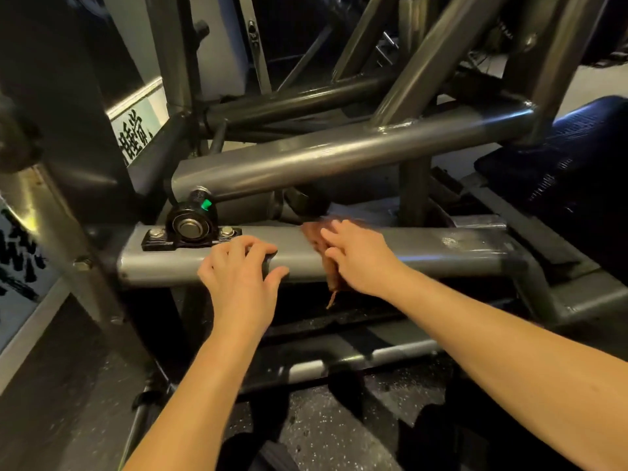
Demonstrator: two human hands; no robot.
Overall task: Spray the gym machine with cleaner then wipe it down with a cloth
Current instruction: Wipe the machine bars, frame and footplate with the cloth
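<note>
The gym machine's grey horizontal frame beam runs across the middle of the view. My right hand lies flat on a reddish-brown cloth and presses it onto the top of the beam; hand and cloth are blurred. One corner of the cloth hangs over the beam's front edge. My left hand rests on the beam a little to the left, its fingers and thumb curled round a small dark object that is mostly hidden. A wet, foamy patch shows on the beam to the right.
A black bearing block with two bolts sits on the beam just left of my left hand. Thick grey tubes cross above and behind. A dark blue padded seat stands at right. Speckled rubber floor lies below.
</note>
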